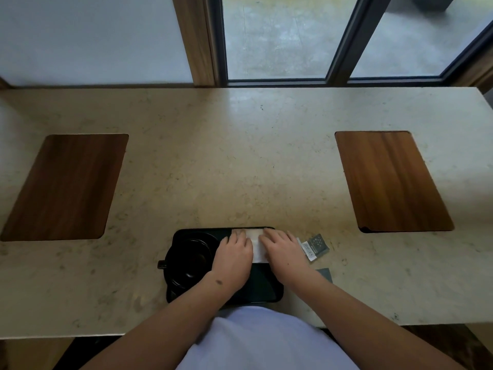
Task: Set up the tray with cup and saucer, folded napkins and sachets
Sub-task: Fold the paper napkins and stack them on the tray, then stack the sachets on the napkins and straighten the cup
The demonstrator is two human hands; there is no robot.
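A black tray [262, 289] lies on the stone counter near its front edge. On its left half a black cup [186, 259] stands on a black saucer [176, 283], the cup's handle pointing left. A white napkin [256, 243] lies on the far right part of the tray. My left hand [234, 253] and my right hand [282, 249] both press flat on the napkin, fingers straight, covering its sides. Right of the tray, sachets [314, 248] lie on the counter, and another dark sachet [324, 273] shows beside my right forearm.
The beige stone counter [240, 161] has two wooden inlay panels, one at the left [66, 185] and one at the right [392, 180]. A wall and a glass door with dark frames stand behind the counter.
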